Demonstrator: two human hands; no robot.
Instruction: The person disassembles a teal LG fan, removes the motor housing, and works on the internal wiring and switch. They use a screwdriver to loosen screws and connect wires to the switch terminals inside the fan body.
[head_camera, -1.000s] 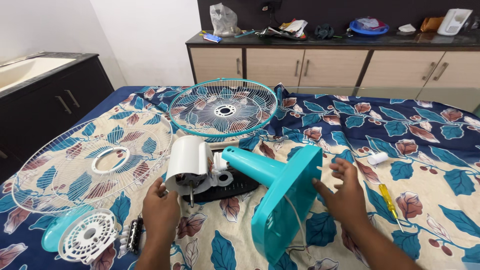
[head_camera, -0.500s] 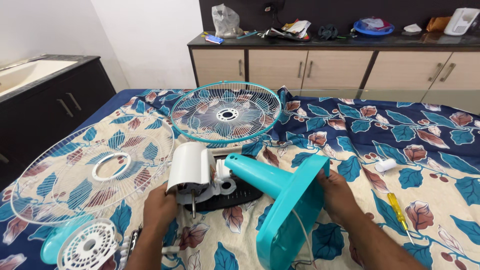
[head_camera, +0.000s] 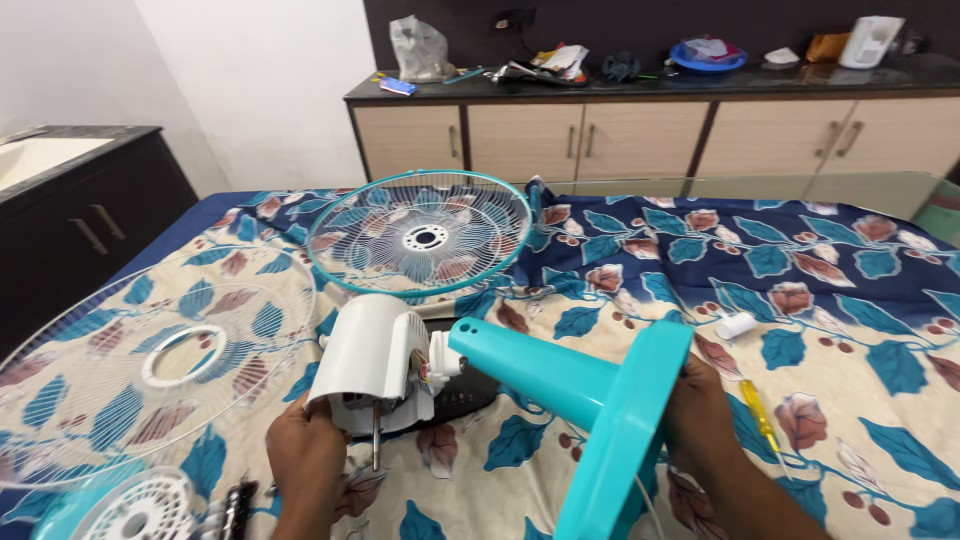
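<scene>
A taken-apart table fan lies on a floral bedsheet. My left hand (head_camera: 305, 452) grips the lower edge of the white motor housing (head_camera: 368, 352), whose metal shaft points down. My right hand (head_camera: 703, 408) holds the round teal base (head_camera: 628, 430) from behind, tilting it on edge. The teal stand neck (head_camera: 530, 372) runs from the base to the motor housing. A dark panel (head_camera: 468, 392) lies under the motor.
A teal-rimmed wire guard (head_camera: 420, 235) lies behind the motor. A white wire guard (head_camera: 130, 360) lies at left, a teal and white blade hub (head_camera: 140, 505) at bottom left. A yellow screwdriver (head_camera: 760, 417) and small white cap (head_camera: 737, 325) lie at right. Cabinets stand behind.
My right hand moved from the base's right side to behind it and tipped the base further on edge. My left hand slid up to the motor housing. The view has shifted closer.
</scene>
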